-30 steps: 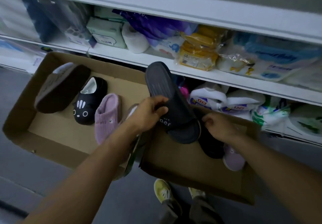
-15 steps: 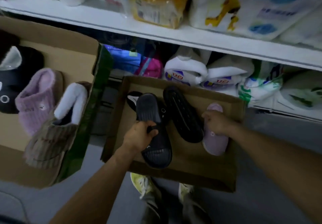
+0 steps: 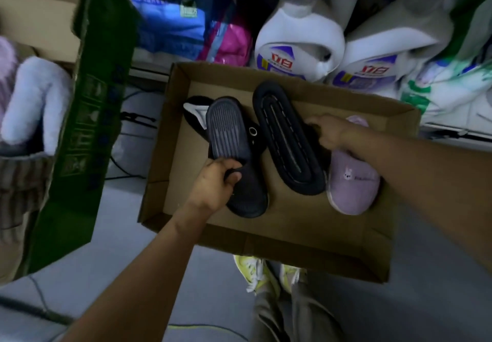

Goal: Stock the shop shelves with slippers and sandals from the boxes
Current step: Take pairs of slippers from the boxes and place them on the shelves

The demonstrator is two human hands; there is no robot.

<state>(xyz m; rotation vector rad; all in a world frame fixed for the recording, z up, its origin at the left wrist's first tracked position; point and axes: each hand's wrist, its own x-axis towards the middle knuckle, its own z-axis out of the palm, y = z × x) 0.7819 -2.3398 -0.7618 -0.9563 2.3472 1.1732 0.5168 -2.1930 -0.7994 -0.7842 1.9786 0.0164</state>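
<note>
Cardboard box point(image 3: 279, 238): open and shallow, on the floor below the shelf, with four pieces of footwear inside.
Left hand point(image 3: 213, 184): fingers clamped round the strap of a dark slide point(image 3: 231, 150), thumb on top.
Dark slide: ribbed sole facing up, lying on the box floor over a black slipper point(image 3: 197, 115).
Black slipper: mostly hidden beneath the slide; a white lining shows at its far end and a small ring mark beside the slide's edge.
Right hand point(image 3: 330, 135): fingers curled onto the edge of a black sandal point(image 3: 287, 139); from here I cannot tell how firmly they grip it.
Black sandal: sole up, long and grooved, slanting across the middle of the box, just beside the slide.
Lilac slipper point(image 3: 351, 184): touching the sandal's right side, partly under the right wrist, with a small rabbit motif on its upper.
Second box point(image 3: 87, 128): to the left, green-printed side wall, with fluffy white point(image 3: 34, 104) and lilac footwear inside; blurred.
Shelf goods: white detergent bags point(image 3: 300, 46) with red and purple labels stand behind the box, blue and pink packs point(image 3: 186, 30) further left.
Shoes point(image 3: 253, 269): the person's own, yellow-green, near the box's front edge.
</note>
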